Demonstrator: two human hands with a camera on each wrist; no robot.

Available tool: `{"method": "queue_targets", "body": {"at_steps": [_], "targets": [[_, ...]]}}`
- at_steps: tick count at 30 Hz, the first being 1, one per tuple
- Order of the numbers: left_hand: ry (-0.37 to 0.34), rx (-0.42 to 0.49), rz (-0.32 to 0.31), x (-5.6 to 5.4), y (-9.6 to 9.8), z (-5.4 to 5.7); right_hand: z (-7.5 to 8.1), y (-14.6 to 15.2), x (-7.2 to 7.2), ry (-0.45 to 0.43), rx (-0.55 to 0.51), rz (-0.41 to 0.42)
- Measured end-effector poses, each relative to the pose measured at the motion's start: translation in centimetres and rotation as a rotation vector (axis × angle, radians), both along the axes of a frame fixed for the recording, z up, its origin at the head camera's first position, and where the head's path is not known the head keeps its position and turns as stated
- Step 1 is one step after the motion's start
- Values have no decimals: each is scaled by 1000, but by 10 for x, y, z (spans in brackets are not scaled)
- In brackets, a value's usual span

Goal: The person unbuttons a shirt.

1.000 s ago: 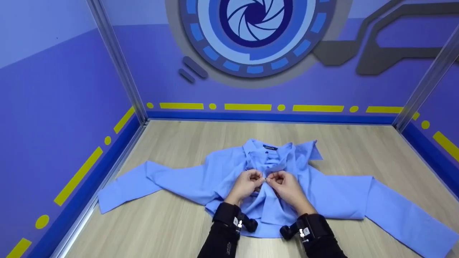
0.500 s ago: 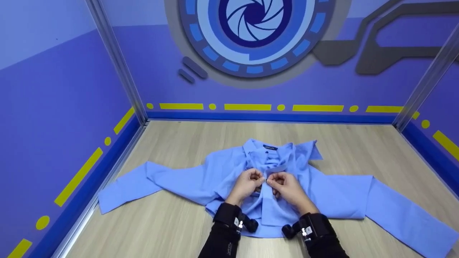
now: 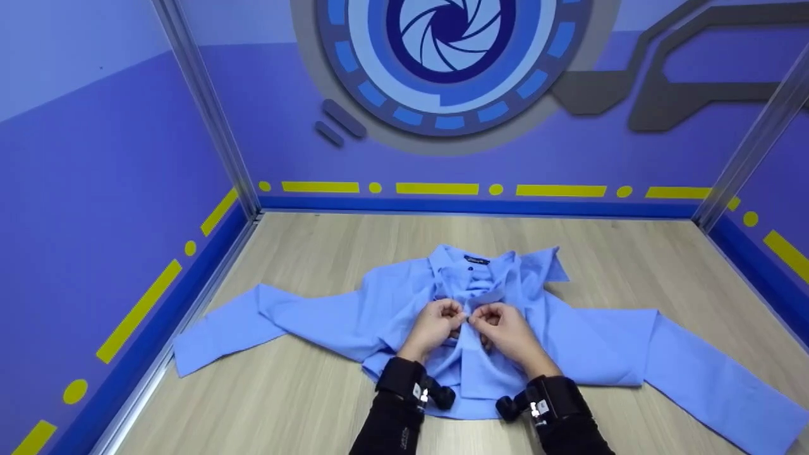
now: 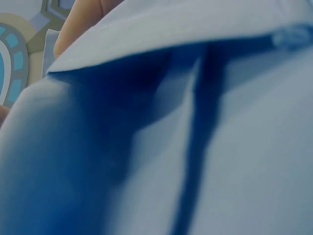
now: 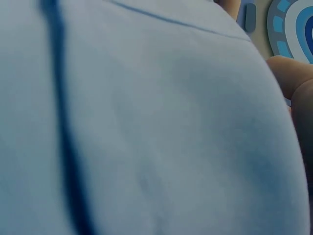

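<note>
A light blue long-sleeved shirt (image 3: 600, 354) lies front up, its collar (image 3: 442, 258) toward the back. Its front edges are lifted in the middle, where both hands meet. The left hand (image 3: 435, 325) pinches the front edge between thumb and curled fingers. Close beside it, the right hand (image 3: 507, 332) pinches the placket, fingertips nearly touching the left ones. Whatever lies between the fingertips is too small to tell. Shirt cloth (image 4: 264, 137) fills most of the left wrist view, with a finger (image 4: 80, 24) above its edge. Cloth (image 5: 195, 122) likewise covers much of the right wrist view.
The wooden tabletop (image 3: 303, 404) carries the shirt, with one sleeve (image 3: 221, 328) spread left and the other (image 3: 720, 379) right. Blue printed panels (image 3: 442, 170) stand at the back and both sides, joined by metal posts (image 3: 215, 114). A dark button (image 3: 470, 269) shows inside the collar.
Both hands stay at the same spot on the shirt front. The right hand's fingertips have shifted very slightly against the placket; the rest of the shirt lies as before.
</note>
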State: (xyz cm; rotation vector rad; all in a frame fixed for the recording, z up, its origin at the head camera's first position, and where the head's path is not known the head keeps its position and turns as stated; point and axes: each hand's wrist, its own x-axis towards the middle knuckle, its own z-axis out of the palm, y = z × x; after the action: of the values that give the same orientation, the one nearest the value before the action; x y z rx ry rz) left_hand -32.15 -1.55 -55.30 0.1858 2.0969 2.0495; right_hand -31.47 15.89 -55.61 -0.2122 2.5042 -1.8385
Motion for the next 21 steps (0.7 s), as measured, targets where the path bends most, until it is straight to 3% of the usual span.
{"method": "queue_targets", "body": {"at_steps": [5,11,21], "targets": [[-9,-6,-4,0,1,1,0,-1,0,41,40,-45],[-15,-2,31,0,2,0,0,0,0,-63,-95,1],[6,-1,15,-1,2,-1,0,2,1,-83,-111,42]]}}
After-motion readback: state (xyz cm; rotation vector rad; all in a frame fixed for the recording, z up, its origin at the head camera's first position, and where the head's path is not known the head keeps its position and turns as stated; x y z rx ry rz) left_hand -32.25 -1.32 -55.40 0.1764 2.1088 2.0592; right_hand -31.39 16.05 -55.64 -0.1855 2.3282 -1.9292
